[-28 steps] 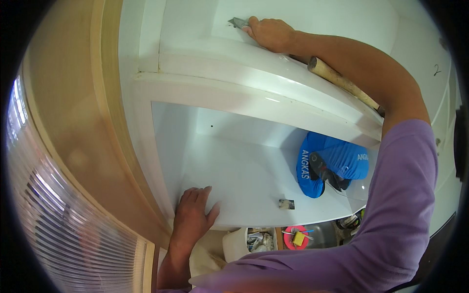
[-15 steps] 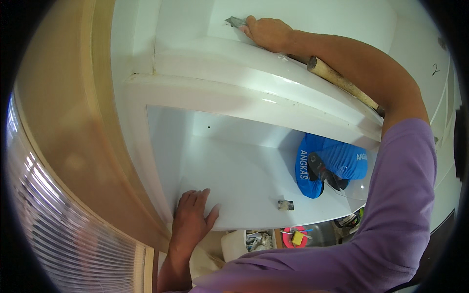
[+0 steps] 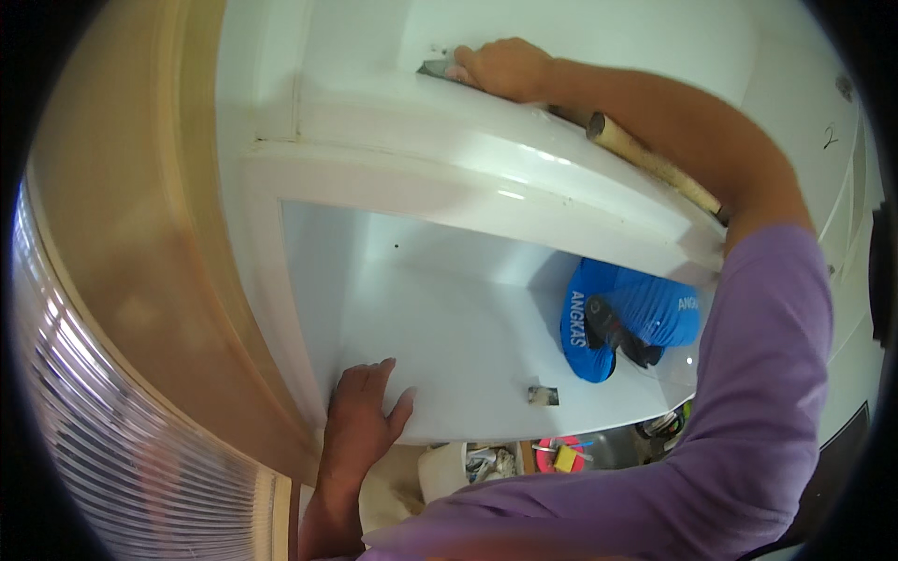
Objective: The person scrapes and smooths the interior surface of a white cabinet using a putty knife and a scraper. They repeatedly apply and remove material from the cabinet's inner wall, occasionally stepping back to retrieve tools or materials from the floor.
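My right hand (image 3: 501, 67) grips a small metal scraper (image 3: 433, 69), its blade against the white surface of the upper compartment (image 3: 355, 56), just below some small marks. A tool with a worn wooden handle (image 3: 645, 161) lies on the ledge under my right forearm; its far end is hidden. My left hand (image 3: 363, 411) rests with fingers apart on the bottom of the lower white compartment (image 3: 449, 355), near its left side. A small dark-and-pale square piece (image 3: 543, 395) lies to its right on that same bottom.
A blue cloth item (image 3: 582, 332) with a black piece and clear plastic sits in the lower compartment's right. Below are a white bin (image 3: 440, 477), a sink (image 3: 613, 449) and a pink dish (image 3: 559, 442) with a yellow sponge. A wooden frame (image 3: 122, 280) with ribbed translucent panel borders the left.
My right hand has moved slightly left and down with the scraper, uncovering small marks above the blade. My left hand stays on the compartment bottom, shifted very little.
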A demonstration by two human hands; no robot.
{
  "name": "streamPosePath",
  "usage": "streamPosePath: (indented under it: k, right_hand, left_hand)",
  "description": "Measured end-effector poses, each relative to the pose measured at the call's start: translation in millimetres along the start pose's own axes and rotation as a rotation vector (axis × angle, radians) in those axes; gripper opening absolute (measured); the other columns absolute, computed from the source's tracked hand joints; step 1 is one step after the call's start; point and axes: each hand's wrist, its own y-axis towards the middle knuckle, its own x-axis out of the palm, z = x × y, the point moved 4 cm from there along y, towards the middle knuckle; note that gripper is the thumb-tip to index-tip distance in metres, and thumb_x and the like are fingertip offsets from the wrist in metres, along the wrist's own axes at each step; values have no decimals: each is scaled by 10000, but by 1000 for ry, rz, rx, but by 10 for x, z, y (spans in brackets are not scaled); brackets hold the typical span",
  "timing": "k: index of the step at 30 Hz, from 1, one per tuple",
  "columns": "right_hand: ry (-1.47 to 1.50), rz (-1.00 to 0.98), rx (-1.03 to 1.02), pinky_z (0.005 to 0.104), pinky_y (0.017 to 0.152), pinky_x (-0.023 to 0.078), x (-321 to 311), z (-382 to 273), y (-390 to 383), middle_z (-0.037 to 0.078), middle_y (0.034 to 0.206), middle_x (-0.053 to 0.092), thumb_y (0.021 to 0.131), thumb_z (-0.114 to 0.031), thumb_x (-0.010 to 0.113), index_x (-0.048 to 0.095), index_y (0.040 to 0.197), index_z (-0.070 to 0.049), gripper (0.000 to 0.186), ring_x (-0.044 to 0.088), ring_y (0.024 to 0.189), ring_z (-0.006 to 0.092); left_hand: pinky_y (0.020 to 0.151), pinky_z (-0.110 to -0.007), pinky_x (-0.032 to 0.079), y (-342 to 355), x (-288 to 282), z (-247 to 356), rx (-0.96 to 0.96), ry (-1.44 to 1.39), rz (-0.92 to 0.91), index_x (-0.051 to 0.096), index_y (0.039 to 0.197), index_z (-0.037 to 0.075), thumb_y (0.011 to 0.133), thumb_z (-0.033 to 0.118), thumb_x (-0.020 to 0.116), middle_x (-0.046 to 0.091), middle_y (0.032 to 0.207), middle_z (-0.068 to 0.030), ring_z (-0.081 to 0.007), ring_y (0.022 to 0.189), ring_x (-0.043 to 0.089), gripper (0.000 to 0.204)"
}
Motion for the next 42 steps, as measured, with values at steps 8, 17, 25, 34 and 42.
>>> streamPosePath:
  k: [8, 17, 25, 34, 42]
  right_hand:
    - [68, 136, 86, 505, 677, 529, -141, 238, -163, 174, 707, 653, 1096, -499, 375, 571, 1131, -64, 478, 665, 698, 380]
    - [-80, 111, 135, 494, 689, 559, -232, 232, -106, 151, 747, 684, 1096, -511, 358, 597, 1154, -77, 499, 697, 720, 357]
    - [-91, 118, 124, 489, 664, 557, -167, 285, -152, 147, 728, 678, 1105, -479, 355, 582, 1132, -64, 474, 691, 690, 352]
    - [-55, 122, 111, 489, 660, 564, -60, 190, -156, 174, 728, 678, 1114, -441, 355, 568, 1093, -6, 484, 690, 686, 368]
    - [-165, 47, 47, 499, 663, 569, -118, 217, -149, 184, 730, 679, 1117, -439, 341, 554, 1069, 9, 498, 692, 688, 368]
  left_hand:
    - [890, -485, 528, 20, 20, 2, -22, -13, -7, 646, 1233, -29, 866, 243, 788, 667, 1080, -243, -400, 1032, 630, 479]
    - [886, -494, 525, 4, 26, -19, 51, 15, 20, 638, 1224, -42, 857, 235, 795, 665, 1077, -254, -417, 1017, 630, 486]
    - [885, -501, 521, -8, 51, -25, 59, 23, 14, 633, 1229, -29, 843, 228, 806, 665, 1063, -247, -425, 1010, 627, 495]
    - [887, -490, 515, -5, 65, -24, 52, 52, 13, 641, 1216, -24, 839, 236, 806, 666, 1058, -223, -409, 1019, 623, 487]
    - [932, -492, 510, -4, 92, 17, 54, 119, 6, 650, 1199, -26, 858, 253, 785, 666, 1063, -219, -412, 1059, 612, 461]
